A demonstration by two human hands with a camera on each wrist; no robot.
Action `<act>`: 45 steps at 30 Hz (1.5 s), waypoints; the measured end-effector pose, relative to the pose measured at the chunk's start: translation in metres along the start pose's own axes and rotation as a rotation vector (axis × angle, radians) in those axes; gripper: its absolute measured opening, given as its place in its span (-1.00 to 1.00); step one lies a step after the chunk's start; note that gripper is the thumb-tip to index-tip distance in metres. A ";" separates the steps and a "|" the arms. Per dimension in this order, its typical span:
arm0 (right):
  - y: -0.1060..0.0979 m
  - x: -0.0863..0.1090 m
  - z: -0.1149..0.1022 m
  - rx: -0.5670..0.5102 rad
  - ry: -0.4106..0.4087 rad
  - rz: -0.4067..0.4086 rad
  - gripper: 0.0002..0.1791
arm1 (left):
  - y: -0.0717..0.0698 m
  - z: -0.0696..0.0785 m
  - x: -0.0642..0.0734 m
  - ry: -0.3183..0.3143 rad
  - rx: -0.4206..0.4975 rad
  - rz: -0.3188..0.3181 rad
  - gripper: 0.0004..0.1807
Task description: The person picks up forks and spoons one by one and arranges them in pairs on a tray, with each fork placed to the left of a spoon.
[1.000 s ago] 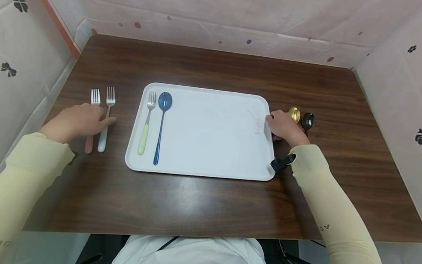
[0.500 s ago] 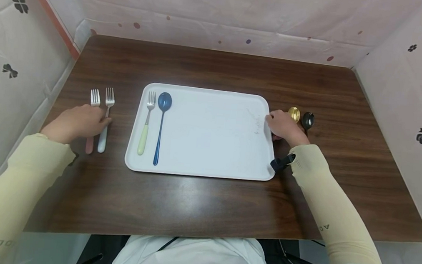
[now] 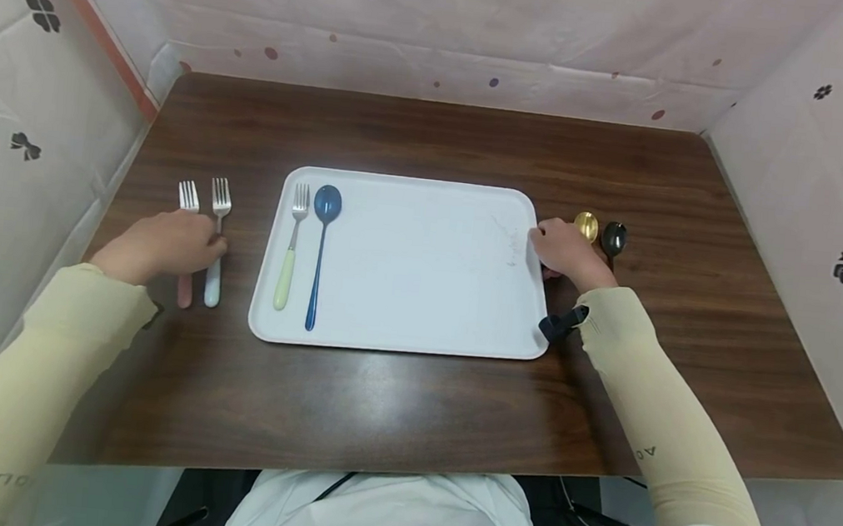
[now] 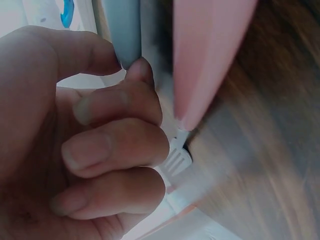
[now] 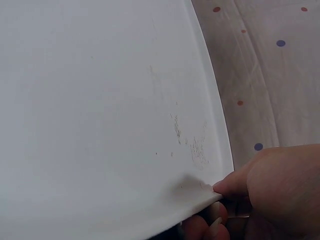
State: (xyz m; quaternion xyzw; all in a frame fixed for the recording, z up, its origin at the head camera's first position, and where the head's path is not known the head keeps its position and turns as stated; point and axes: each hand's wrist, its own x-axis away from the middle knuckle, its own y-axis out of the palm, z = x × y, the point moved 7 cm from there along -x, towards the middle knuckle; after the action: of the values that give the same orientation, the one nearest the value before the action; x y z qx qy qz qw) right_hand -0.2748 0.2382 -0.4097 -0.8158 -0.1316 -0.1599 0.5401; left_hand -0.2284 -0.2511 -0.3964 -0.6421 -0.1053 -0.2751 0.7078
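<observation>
My left hand pinches the pale blue handle of a fork between thumb and index finger, left of the tray. In the left wrist view, that fork's handle sits at the fingertips, with the other fingers curled. Beside it is a pink-handled fork, partly covered by the hand in the head view. My right hand grips the right rim of a white tray, thumb on top and fingers underneath, as the right wrist view shows. On the tray lie a green-handled fork and a blue spoon.
Just beyond the right hand lie a gold spoon and a black spoon, their handles partly or wholly hidden. Everything rests on a brown wooden table. White patterned sheets hang around its back and sides.
The left thumb has drawn in, and the fingers now pinch the pale blue fork. Its handle end has shifted slightly right; the pink fork's has too. The right hand stays on the tray rim.
</observation>
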 end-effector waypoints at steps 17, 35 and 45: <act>-0.002 0.003 -0.002 0.011 0.000 -0.004 -0.51 | -0.010 0.024 0.003 -0.003 0.035 0.056 -0.60; -0.002 0.002 -0.001 0.009 -0.003 -0.013 -0.51 | -0.023 0.052 0.003 0.052 -0.034 0.137 -0.65; -0.002 0.002 0.000 0.012 -0.003 -0.016 -0.50 | -0.024 0.063 0.000 0.065 -0.016 0.139 -0.68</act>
State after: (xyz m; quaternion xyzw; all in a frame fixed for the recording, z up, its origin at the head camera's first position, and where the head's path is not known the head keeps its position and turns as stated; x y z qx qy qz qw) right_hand -0.2733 0.2390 -0.4071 -0.8116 -0.1401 -0.1621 0.5435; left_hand -0.2277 -0.1913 -0.3664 -0.6441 -0.0352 -0.2468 0.7232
